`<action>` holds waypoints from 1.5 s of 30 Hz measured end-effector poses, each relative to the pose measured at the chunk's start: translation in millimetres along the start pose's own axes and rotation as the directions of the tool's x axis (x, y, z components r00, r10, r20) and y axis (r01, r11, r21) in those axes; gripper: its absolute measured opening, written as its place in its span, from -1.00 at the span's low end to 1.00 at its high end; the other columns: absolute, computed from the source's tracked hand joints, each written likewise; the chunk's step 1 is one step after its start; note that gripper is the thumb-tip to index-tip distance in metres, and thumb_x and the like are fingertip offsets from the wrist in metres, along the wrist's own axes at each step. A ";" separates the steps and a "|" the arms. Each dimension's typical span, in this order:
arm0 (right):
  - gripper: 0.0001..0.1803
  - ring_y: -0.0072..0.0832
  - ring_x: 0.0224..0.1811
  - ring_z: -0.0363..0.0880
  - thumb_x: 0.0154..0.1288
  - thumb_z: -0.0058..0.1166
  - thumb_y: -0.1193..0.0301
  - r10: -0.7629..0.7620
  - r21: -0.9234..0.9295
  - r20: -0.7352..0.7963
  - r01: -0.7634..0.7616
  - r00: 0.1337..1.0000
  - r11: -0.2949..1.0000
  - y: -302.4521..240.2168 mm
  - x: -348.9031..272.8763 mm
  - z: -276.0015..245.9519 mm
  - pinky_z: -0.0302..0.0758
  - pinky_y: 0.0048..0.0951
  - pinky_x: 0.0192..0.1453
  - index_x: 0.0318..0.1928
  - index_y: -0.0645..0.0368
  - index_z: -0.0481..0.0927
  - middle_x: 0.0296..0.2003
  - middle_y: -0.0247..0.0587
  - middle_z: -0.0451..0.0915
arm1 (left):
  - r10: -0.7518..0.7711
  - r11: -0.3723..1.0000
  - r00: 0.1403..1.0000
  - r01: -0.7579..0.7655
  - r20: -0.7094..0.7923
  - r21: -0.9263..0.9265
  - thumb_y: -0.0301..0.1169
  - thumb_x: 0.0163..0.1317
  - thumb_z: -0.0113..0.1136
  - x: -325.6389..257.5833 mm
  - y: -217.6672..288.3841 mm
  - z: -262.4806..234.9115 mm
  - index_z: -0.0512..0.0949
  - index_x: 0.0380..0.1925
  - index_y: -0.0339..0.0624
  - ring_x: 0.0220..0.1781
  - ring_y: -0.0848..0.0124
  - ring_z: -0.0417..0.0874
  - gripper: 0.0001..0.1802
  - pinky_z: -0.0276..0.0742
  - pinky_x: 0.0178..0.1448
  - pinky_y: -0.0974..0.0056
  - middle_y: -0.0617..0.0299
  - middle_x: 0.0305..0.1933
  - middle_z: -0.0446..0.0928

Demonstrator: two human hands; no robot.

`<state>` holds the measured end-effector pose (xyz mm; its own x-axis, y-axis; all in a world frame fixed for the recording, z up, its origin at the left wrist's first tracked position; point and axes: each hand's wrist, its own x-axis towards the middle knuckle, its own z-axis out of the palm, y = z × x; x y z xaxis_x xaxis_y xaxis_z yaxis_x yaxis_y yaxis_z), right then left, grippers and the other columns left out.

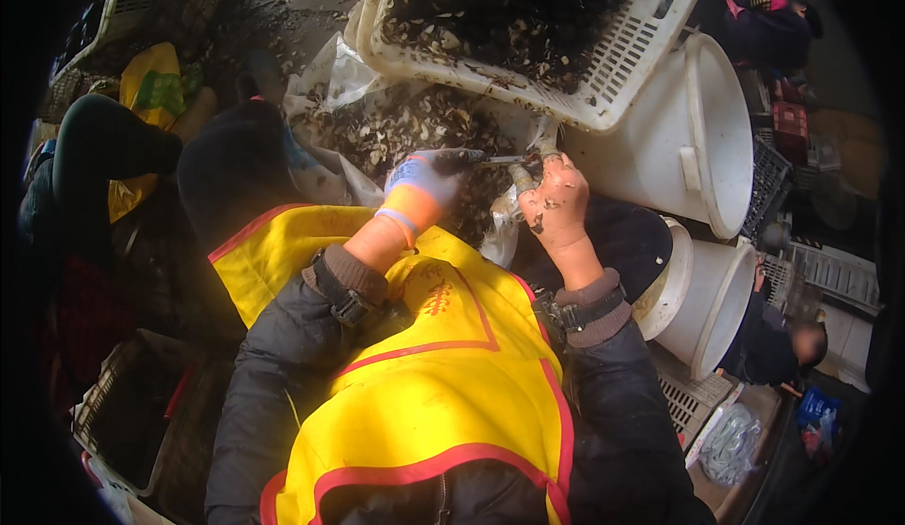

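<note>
Left hand (426,184) and right hand (556,197), both gloved; one thin tool (504,159) between.

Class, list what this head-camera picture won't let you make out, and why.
Head view:
Cream slotted plastic crate: far end cut off by the top edge.
Small dark pieces inside it: too shadowed to tell apart.
Thin grey tool: held end hidden by the blue-and-orange-gloved left hand.
Orange-gloved right hand: whatever it may pinch, hidden by its fingers.
</note>
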<state>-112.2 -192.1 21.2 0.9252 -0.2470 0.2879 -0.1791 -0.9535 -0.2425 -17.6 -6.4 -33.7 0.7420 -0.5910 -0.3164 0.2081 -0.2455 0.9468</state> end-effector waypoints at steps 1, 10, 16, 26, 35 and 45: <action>-0.85 0.03 -0.47 0.53 -0.18 0.05 0.55 -0.066 0.002 0.004 0.066 0.998 0.998 1.9 0.6 0.6 0.53 -0.19 -0.34 -0.48 0.31 0.47 -0.54 0.11 0.52 | -0.002 0.999 1.000 0.003 0.025 -0.052 -0.45 0.23 0.28 0.3 -4.0 0.0 0.68 0.02 -0.11 -0.11 0.37 0.69 -0.67 0.57 0.03 0.29 0.12 -0.11 0.73; -0.65 -0.56 -0.32 0.64 0.12 0.42 0.40 -0.114 0.261 0.238 0.049 0.965 0.964 -27.5 -1.3 -6.7 0.58 -0.47 -0.16 -0.12 0.29 0.66 -0.29 -0.14 0.72 | -0.046 0.955 0.998 0.030 -0.047 -0.296 -0.48 0.24 0.20 9.5 -18.7 9.2 0.68 0.01 -0.16 -0.21 0.39 0.72 -0.68 0.59 -0.10 0.31 0.10 -0.14 0.74; -0.58 -0.59 -0.21 0.62 0.15 0.35 0.58 0.211 0.810 0.481 -0.523 0.851 0.266 -30.6 13.1 -20.4 0.63 -0.53 -0.17 0.02 0.30 0.54 -0.18 -0.28 0.63 | 0.595 0.790 0.803 -0.576 -0.040 0.210 -0.56 0.18 0.29 7.5 -1.6 -22.8 0.72 -0.10 -0.11 -0.11 0.30 0.68 -0.72 0.59 0.02 0.26 0.14 -0.15 0.71; -0.58 -0.53 -0.22 0.65 0.16 0.32 0.62 0.159 0.833 0.448 -0.475 0.880 0.284 -42.5 11.7 -33.3 0.66 -0.49 -0.21 0.04 0.31 0.52 -0.15 -0.24 0.63 | 0.787 0.546 0.611 -0.757 0.091 0.360 -0.49 0.08 0.36 13.5 20.5 -27.7 0.75 -0.13 -0.01 -0.21 0.19 0.63 -0.70 0.54 -0.04 0.16 0.15 -0.27 0.67; -0.61 -0.54 -0.19 0.65 0.18 0.39 0.51 0.187 0.866 0.398 -0.435 0.898 0.246 -53.7 9.2 -36.2 0.58 -0.52 -0.09 -0.01 0.25 0.54 -0.17 -0.30 0.67 | 0.614 0.722 0.782 -0.610 0.103 0.327 -0.46 0.15 0.27 22.0 -3.7 -33.2 0.73 -0.06 0.14 -0.09 0.12 0.53 -0.66 0.49 0.08 0.11 0.10 -0.18 0.61; -0.71 -0.31 -0.14 0.60 0.44 -0.01 0.38 0.172 0.616 0.684 -0.434 0.709 -0.657 -24.0 -7.1 -6.3 0.46 -0.39 -0.32 0.10 0.15 0.56 -0.04 -0.22 0.66 | 0.708 0.623 0.706 -0.612 -0.019 0.487 -0.47 0.00 0.38 0.7 19.2 -17.8 0.73 -0.09 0.15 -0.11 0.16 0.55 -0.59 0.49 0.00 0.12 0.14 -0.23 0.59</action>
<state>-116.6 -168.6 30.9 0.8540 -0.2215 -0.4708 -0.0778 0.8404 -0.5364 -1.7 2.1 -14.7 0.6832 -0.5769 0.4477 -0.6344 -0.1653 0.7551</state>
